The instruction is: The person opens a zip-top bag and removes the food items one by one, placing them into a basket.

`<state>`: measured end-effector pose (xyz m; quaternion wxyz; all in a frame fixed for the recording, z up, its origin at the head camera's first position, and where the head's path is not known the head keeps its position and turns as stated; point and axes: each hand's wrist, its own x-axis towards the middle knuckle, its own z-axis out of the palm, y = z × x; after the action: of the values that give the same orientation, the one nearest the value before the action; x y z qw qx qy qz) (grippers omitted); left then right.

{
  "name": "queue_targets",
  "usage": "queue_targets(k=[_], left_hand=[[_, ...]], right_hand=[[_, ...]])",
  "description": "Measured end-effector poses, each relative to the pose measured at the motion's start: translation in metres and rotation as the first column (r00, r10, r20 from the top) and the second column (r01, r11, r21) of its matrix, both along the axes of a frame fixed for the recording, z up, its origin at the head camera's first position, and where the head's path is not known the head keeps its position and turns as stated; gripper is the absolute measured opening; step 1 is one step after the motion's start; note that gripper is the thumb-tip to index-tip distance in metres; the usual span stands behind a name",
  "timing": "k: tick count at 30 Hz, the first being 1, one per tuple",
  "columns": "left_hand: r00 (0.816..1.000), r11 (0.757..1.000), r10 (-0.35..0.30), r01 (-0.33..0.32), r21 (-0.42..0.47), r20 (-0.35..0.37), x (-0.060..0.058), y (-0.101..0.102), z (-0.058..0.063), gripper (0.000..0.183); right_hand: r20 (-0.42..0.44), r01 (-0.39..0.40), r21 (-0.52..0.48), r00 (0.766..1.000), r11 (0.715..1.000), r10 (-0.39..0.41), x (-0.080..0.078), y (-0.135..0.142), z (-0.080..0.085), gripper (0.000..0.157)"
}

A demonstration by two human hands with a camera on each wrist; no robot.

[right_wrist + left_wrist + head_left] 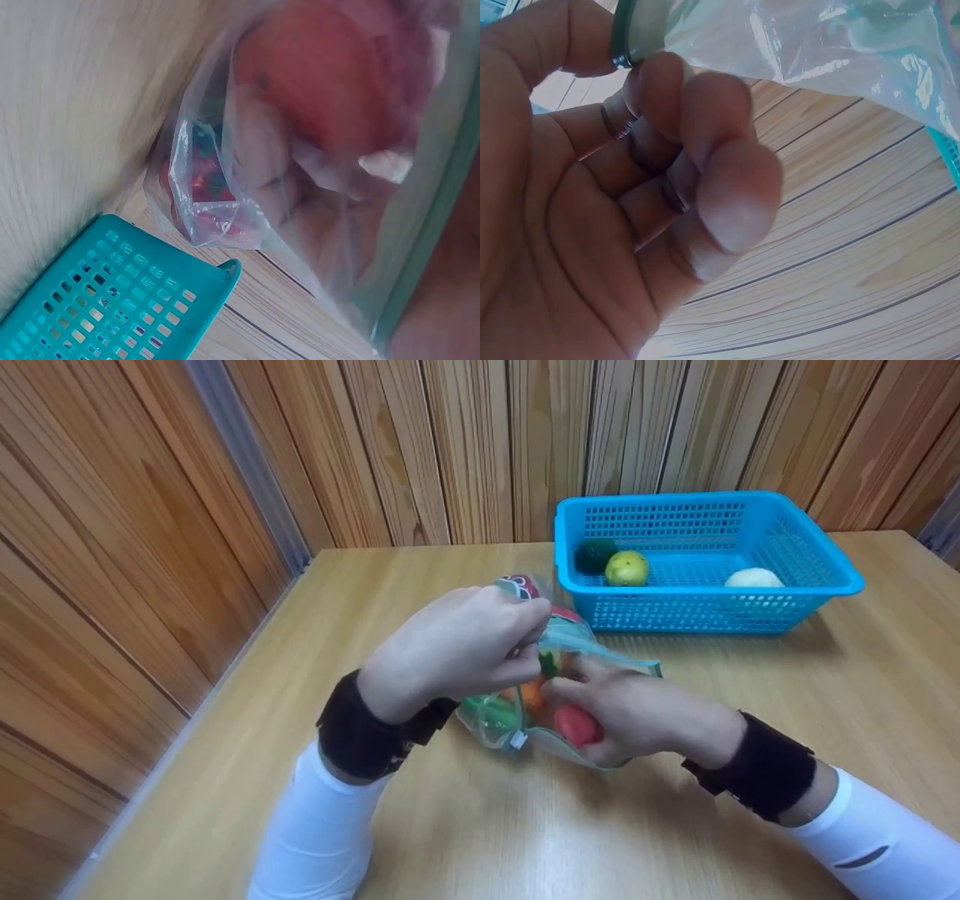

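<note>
A clear zip bag (pixel 559 742) with a green edge and a white slider (pixel 517 739) lies on the table. My left hand (pixel 472 641) pinches its green-edged rim between thumb and fingertips, as the left wrist view of the hand (pixel 577 187) shows. Reaching into the mouth of the bag, my right hand (pixel 637 709) grips a smooth, round red fruit or vegetable (pixel 322 75), with fingers against its side. Also inside are an orange piece (pixel 529 695) and a long green one (pixel 491 710). My hands hide part of the contents.
A blue perforated basket (pixel 690 611) stands behind the bag to the right. In it are a dark green item (pixel 595 555), a yellow-green round fruit (pixel 627 568) and a white round item (pixel 754 578). Wood-panelled walls (pixel 480 450) border the table at the back and left.
</note>
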<state>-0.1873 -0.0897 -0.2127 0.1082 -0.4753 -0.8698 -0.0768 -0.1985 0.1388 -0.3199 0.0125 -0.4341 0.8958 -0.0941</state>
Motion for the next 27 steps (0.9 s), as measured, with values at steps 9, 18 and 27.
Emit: queue_targets(k=[9, 18, 27], left_hand=[[1.000, 1.000, 0.016, -0.016, 0.005, 0.012, 0.001, -0.001, 0.001, 0.006], [0.999, 0.999, 0.030, -0.031, 0.008, 0.041, 0.001, -0.001, 0.002, 0.006], [0.999, 0.999, 0.021, -0.022, 0.026, 0.036, -0.001, -0.001, 0.001, 0.004]], right_hand=[[-0.181, -0.108, -0.186, 0.981, 0.977, 0.074, 0.003, -0.001, 0.007, 0.059], [-0.491, -0.347, -0.365, 0.860, 0.864, 0.137, 0.005, -0.002, 0.020, 0.057], [-0.562, -0.433, -0.428, 0.815, 0.793, 0.142, 0.014, 0.003, 0.035, 0.040]])
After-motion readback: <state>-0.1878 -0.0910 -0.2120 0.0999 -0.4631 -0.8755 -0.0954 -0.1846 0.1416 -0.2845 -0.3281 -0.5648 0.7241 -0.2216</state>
